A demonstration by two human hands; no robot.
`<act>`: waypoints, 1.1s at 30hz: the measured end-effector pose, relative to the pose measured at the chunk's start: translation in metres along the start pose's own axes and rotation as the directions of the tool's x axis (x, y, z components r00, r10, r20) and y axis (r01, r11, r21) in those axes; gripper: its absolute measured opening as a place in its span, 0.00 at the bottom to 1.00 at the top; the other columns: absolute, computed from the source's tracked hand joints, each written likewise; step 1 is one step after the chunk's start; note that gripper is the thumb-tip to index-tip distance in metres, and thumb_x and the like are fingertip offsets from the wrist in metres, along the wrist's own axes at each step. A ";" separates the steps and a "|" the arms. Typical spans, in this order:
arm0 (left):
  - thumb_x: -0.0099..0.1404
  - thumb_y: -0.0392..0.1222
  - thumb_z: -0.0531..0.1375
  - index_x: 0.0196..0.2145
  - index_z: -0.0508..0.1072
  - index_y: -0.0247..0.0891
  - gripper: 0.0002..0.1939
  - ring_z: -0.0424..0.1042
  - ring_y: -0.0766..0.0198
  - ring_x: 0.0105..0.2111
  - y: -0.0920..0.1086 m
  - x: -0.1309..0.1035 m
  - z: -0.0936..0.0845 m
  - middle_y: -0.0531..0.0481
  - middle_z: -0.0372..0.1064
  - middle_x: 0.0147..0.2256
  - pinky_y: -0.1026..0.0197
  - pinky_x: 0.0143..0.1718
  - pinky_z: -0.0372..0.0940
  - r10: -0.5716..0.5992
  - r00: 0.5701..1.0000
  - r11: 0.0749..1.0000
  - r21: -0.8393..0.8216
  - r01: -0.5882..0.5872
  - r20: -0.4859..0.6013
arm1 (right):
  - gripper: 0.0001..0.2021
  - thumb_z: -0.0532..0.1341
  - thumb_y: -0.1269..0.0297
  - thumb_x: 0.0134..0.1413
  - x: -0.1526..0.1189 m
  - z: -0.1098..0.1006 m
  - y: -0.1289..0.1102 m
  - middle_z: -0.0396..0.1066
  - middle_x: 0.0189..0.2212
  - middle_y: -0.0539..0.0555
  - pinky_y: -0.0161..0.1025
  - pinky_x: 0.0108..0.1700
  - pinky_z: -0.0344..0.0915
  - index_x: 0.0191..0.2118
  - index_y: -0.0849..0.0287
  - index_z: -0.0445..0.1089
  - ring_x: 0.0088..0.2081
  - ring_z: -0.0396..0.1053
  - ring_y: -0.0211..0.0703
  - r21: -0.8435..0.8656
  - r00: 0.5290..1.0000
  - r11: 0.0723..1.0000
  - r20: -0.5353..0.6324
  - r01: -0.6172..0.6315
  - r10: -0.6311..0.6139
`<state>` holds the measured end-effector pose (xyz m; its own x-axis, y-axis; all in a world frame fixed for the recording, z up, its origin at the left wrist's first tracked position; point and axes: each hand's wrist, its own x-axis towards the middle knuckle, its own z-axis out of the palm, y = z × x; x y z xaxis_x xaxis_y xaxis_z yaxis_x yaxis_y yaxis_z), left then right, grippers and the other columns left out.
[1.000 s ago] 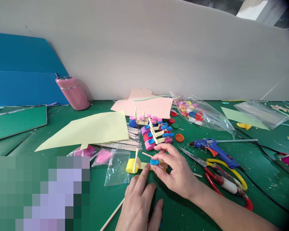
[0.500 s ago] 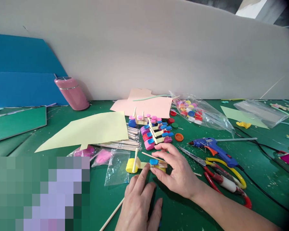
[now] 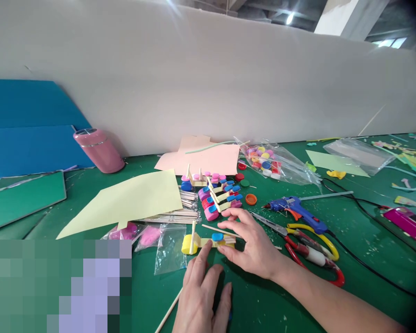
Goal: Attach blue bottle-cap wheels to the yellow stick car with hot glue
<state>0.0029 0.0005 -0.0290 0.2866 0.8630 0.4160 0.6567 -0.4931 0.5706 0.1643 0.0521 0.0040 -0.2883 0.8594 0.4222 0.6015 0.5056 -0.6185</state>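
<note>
A small craft-stick model (image 3: 206,241) lies flat on the green table, with a yellow cap-like piece at its left end, a blue oval piece (image 3: 217,236) on top and short wooden sticks at its right end. A thin stick stands up at its left. My left hand (image 3: 203,291) has its index fingertip pressed on the model's front edge, its other fingers spread. Around the right end curls my right hand (image 3: 251,245), thumb in front and index finger behind. Beyond it stand several similar finished-looking models (image 3: 222,196) with pink, purple and blue pieces.
To the right lie a blue glue gun (image 3: 294,210), scissors (image 3: 268,224) and red-handled pliers (image 3: 312,254). A bag of coloured caps (image 3: 273,162) is at the back. Yellow paper (image 3: 125,199), bundled sticks (image 3: 173,216) and a pink tumbler (image 3: 100,150) are at the left.
The camera view has tilted up and shifted slightly right, so the scene sits lower and further left. Both hands keep nearly the same pose on the model.
</note>
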 end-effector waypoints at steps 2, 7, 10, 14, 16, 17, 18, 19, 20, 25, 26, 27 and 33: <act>0.59 0.38 0.53 0.35 0.70 0.39 0.07 0.66 0.51 0.45 0.002 0.000 -0.001 0.38 0.60 0.52 0.48 0.41 0.67 -0.011 1.000 1.000 -0.027 0.010 -0.011 | 0.18 0.63 0.67 0.43 -0.002 -0.002 -0.002 0.61 0.47 0.58 0.44 0.50 0.62 0.44 0.58 0.68 0.50 0.61 0.48 0.002 1.000 1.000 0.007 -0.004 0.004; 0.60 0.39 0.53 0.34 0.69 0.39 0.06 0.69 0.55 0.40 0.007 0.001 -0.005 0.38 0.63 0.48 0.53 0.37 0.69 -0.064 0.997 0.994 -0.088 0.060 -0.037 | 0.17 0.63 0.68 0.44 -0.007 -0.005 -0.004 0.62 0.46 0.57 0.46 0.48 0.63 0.44 0.56 0.68 0.47 0.62 0.48 -0.003 0.999 0.999 -0.031 -0.036 0.036; 0.60 0.38 0.53 0.35 0.67 0.40 0.05 0.69 0.55 0.41 0.008 0.000 -0.006 0.39 0.61 0.48 0.53 0.37 0.69 -0.078 0.994 0.994 -0.082 0.072 -0.072 | 0.16 0.63 0.67 0.45 -0.007 -0.003 -0.005 0.63 0.45 0.57 0.46 0.47 0.64 0.43 0.56 0.68 0.46 0.63 0.48 0.001 0.998 0.999 -0.052 -0.044 0.044; 0.61 0.37 0.53 0.41 0.65 0.39 0.09 0.66 0.54 0.45 0.007 -0.002 -0.005 0.39 0.60 0.46 0.53 0.40 0.68 -0.063 0.991 0.996 -0.068 0.055 -0.115 | 0.15 0.62 0.67 0.46 -0.004 0.001 -0.007 0.63 0.45 0.57 0.45 0.48 0.63 0.44 0.56 0.68 0.47 0.63 0.48 0.008 0.996 0.999 -0.068 -0.048 0.048; 0.60 0.36 0.53 0.45 0.63 0.38 0.13 0.67 0.55 0.43 0.008 -0.002 -0.005 0.40 0.61 0.43 0.54 0.40 0.68 -0.063 0.991 0.997 -0.061 0.056 -0.116 | 0.15 0.63 0.66 0.46 -0.003 0.002 -0.007 0.63 0.45 0.57 0.44 0.48 0.63 0.44 0.57 0.68 0.47 0.63 0.47 0.009 0.997 0.999 -0.065 -0.047 0.048; 0.61 0.36 0.53 0.47 0.62 0.38 0.15 0.67 0.55 0.42 0.009 -0.002 -0.006 0.40 0.60 0.43 0.54 0.39 0.68 -0.065 0.992 0.997 -0.058 0.059 -0.108 | 0.15 0.63 0.65 0.46 -0.002 0.003 -0.007 0.63 0.45 0.57 0.44 0.48 0.63 0.44 0.57 0.68 0.47 0.63 0.47 0.010 0.997 0.999 -0.060 -0.049 0.049; 0.61 0.36 0.53 0.49 0.61 0.38 0.17 0.67 0.56 0.42 0.011 -0.001 -0.008 0.40 0.60 0.42 0.54 0.39 0.68 -0.069 0.993 0.996 -0.055 0.064 -0.098 | 0.15 0.63 0.65 0.46 -0.002 0.003 -0.007 0.63 0.45 0.57 0.44 0.48 0.63 0.44 0.58 0.69 0.47 0.62 0.48 0.012 0.997 0.999 -0.054 -0.052 0.052; 0.61 0.36 0.53 0.51 0.59 0.38 0.19 0.67 0.55 0.42 0.013 0.000 -0.009 0.40 0.60 0.43 0.54 0.39 0.67 -0.075 0.994 0.996 -0.050 0.071 -0.084 | 0.15 0.63 0.64 0.47 -0.002 0.003 -0.006 0.63 0.45 0.57 0.44 0.47 0.63 0.43 0.58 0.69 0.47 0.62 0.48 0.013 0.997 0.998 -0.048 -0.056 0.056; 0.61 0.37 0.53 0.53 0.58 0.39 0.21 0.66 0.55 0.43 0.015 0.001 -0.010 0.40 0.59 0.43 0.54 0.39 0.67 -0.081 0.994 0.996 -0.047 0.077 -0.068 | 0.15 0.63 0.63 0.47 -0.001 0.004 -0.006 0.63 0.45 0.57 0.45 0.47 0.62 0.43 0.57 0.69 0.47 0.62 0.48 0.014 0.997 0.998 -0.042 -0.058 0.059; 0.62 0.38 0.51 0.58 0.51 0.38 0.26 0.67 0.53 0.42 0.023 0.010 -0.013 0.38 0.60 0.45 0.53 0.36 0.68 -0.087 0.996 0.996 0.000 0.087 -0.004 | 0.14 0.62 0.59 0.48 0.001 0.006 -0.003 0.63 0.46 0.56 0.46 0.48 0.60 0.42 0.57 0.69 0.48 0.61 0.49 0.016 0.997 0.998 -0.032 -0.064 0.064; 0.62 0.38 0.51 0.58 0.51 0.37 0.27 0.68 0.53 0.43 0.022 0.012 -0.012 0.37 0.61 0.45 0.53 0.36 0.68 -0.086 0.996 0.996 0.022 0.086 0.005 | 0.14 0.62 0.59 0.48 0.001 0.006 -0.003 0.63 0.46 0.56 0.46 0.48 0.60 0.41 0.57 0.70 0.48 0.60 0.48 0.019 0.997 0.997 -0.031 -0.069 0.070; 0.62 0.38 0.50 0.58 0.50 0.37 0.27 0.68 0.53 0.42 0.021 0.014 -0.011 0.37 0.62 0.45 0.53 0.36 0.68 -0.081 0.997 0.996 0.043 0.081 0.017 | 0.14 0.63 0.59 0.47 0.002 0.007 -0.003 0.63 0.46 0.56 0.46 0.48 0.60 0.41 0.58 0.70 0.48 0.60 0.48 0.023 0.997 0.997 -0.029 -0.076 0.076; 0.62 0.33 0.49 0.61 0.40 0.32 0.32 0.73 0.58 0.32 0.007 0.021 -0.007 0.40 0.72 0.36 0.59 0.29 0.69 0.064 0.991 0.986 0.143 -0.081 0.116 | 0.12 0.64 0.64 0.44 0.003 0.009 -0.003 0.63 0.46 0.55 0.44 0.49 0.59 0.39 0.58 0.70 0.48 0.60 0.47 0.039 0.994 0.994 -0.025 -0.106 0.107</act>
<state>0.0089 0.0139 -0.0115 0.4072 0.8364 0.3670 0.7244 -0.5405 0.4280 0.1548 0.0541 0.0009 -0.2035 0.9063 0.3703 0.5992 0.4144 -0.6850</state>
